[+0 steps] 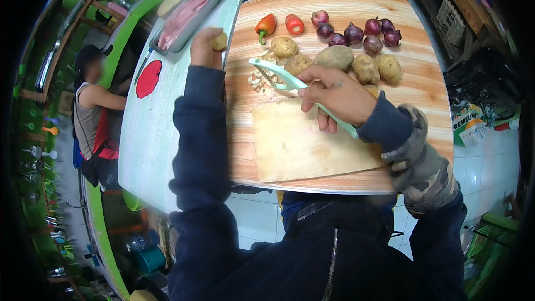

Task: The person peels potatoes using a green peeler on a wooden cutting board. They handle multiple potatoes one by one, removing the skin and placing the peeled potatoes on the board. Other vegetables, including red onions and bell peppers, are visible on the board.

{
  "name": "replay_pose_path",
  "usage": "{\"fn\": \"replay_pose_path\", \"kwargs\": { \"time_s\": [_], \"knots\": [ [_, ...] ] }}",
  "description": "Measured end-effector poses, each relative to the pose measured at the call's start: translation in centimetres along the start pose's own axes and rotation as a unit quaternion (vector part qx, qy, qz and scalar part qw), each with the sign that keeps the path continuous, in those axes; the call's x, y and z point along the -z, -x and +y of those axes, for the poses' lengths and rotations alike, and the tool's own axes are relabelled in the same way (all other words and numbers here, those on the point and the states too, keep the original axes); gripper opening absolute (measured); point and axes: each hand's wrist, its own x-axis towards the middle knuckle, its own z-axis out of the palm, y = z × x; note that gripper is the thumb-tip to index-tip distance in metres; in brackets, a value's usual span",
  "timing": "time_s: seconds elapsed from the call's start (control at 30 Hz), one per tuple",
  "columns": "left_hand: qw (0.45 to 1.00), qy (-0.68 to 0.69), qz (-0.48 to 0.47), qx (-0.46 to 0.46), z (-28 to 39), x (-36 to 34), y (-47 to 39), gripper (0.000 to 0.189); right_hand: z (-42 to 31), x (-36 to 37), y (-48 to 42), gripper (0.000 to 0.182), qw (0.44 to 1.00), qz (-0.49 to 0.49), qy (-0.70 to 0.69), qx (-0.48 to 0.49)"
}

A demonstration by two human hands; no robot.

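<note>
My left hand (205, 49) holds a small potato piece (219, 42) above the seam between the two tables. In my right hand (340, 94) is a mint-green peeler (281, 76), its blade end pointing up and left over a pile of peelings (266, 76). Below that hand lies a wooden cutting board (313, 146). Several potatoes (333, 57) sit just beyond the peeler, on the wood-patterned table (422, 92). Farther back are an orange-red pepper (266, 26) with a green stem, a red pepper (294, 24) and several red onions (353, 34).
On the pale green table (154, 133) at left stand a metal tray (188, 21) of raw meat and a red flat item (149, 78), with a knife beside it. A round pale board (174, 1) leans behind the tray. A person (94, 108) is beyond that table's left edge.
</note>
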Motion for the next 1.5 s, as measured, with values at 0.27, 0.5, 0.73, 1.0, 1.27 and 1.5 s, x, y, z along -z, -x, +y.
{"fn": "replay_pose_path", "kwargs": {
  "time_s": [0.27, 0.5, 0.73, 1.0, 1.27, 1.5],
  "knots": [
    [0.873, -0.424, 0.036, -0.238, -4.3, -2.1, -10.7, 0.054, 0.1, 0.5, 1.3, 0.028, 0.999, -0.004, -0.027, 0.016],
    [0.782, -0.599, -0.087, -0.148, -6.1, -3.7, -10.6, 0.050, -0.4, 2.1, 2.0, 0.030, 0.996, -0.004, 0.067, -0.066],
    [0.771, -0.568, -0.126, -0.259, -2.6, -5.3, -7.1, 0.046, -2.1, 4.0, 3.9, 0.030, 0.994, -0.008, 0.103, -0.036],
    [0.653, -0.627, -0.379, -0.193, -1.9, -9.2, 2.2, 0.050, -4.2, 5.3, 5.5, 0.029, 0.997, 0.032, 0.074, -0.001],
    [0.771, -0.547, -0.258, -0.201, -1.6, -7.9, 3.0, 0.047, -2.4, 4.4, 3.9, 0.028, 0.999, -0.014, 0.020, -0.045],
    [0.993, -0.069, -0.084, 0.036, 0.3, -5.1, 4.2, 0.037, -2.2, 3.1, 2.6, 0.023, 0.996, 0.018, 0.058, -0.058]
  ]
}}
